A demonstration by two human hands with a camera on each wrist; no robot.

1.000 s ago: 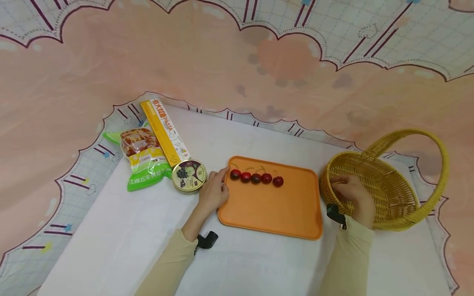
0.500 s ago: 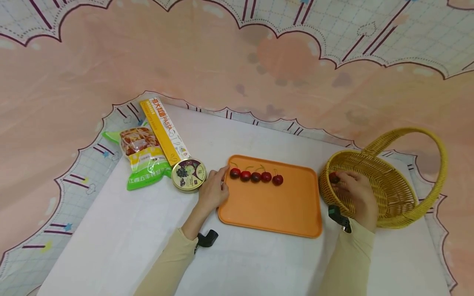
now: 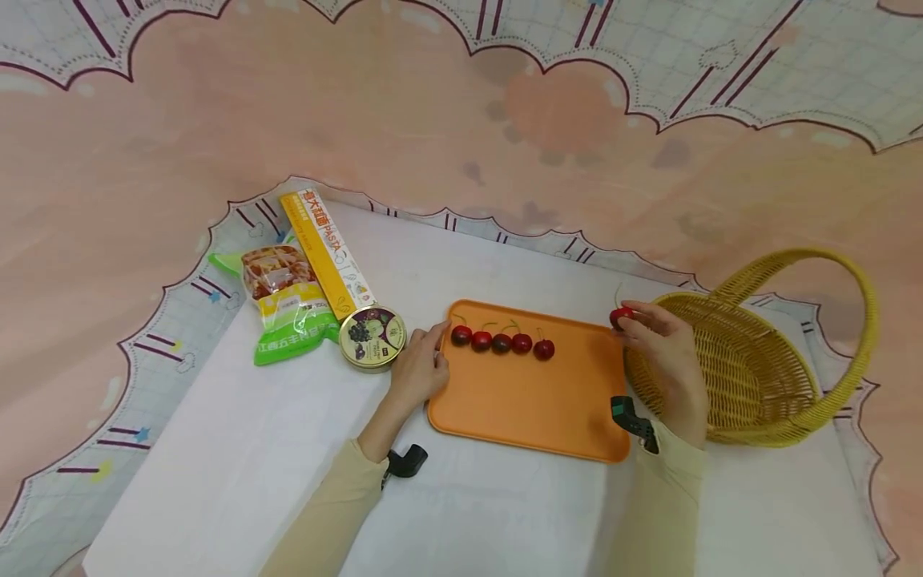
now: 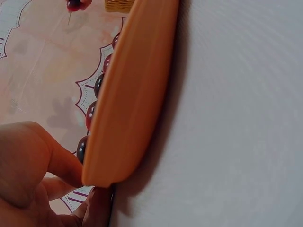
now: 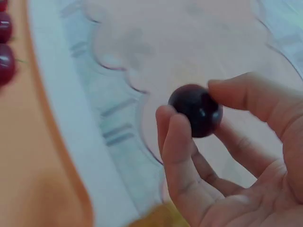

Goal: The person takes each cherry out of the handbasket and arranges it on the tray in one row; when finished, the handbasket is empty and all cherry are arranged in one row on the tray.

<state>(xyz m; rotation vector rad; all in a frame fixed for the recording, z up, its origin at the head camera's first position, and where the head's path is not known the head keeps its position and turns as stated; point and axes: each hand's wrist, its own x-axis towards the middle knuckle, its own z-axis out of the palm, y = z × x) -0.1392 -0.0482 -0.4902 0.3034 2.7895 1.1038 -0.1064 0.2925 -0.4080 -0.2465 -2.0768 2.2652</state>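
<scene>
My right hand (image 3: pixel 669 353) pinches a dark red cherry (image 5: pixel 196 111) between thumb and fingertips, its stem pointing up in the head view. It holds the cherry over the far right corner of an orange tray (image 3: pixel 530 401), beside the left rim of a yellow wicker basket (image 3: pixel 764 393). Several cherries (image 3: pixel 501 343) with stems lie in a row along the tray's far left side. My left hand (image 3: pixel 418 370) grips the tray's left edge near its far corner; in the left wrist view, its fingers (image 4: pixel 66 163) meet the rim.
Left of the tray, a round tin (image 3: pixel 372 336) stands close to my left hand. Behind it lie a yellow-and-white pasta box (image 3: pixel 328 248) and a green food bag (image 3: pixel 288 312). The basket's tall handle (image 3: pixel 858 304) arches up at the right. A patterned cloth hangs behind the white table.
My right hand has lifted a cherry out of the basket and moved left with it, to above the tray's right edge. The left hand and the row of cherries stay in place.
</scene>
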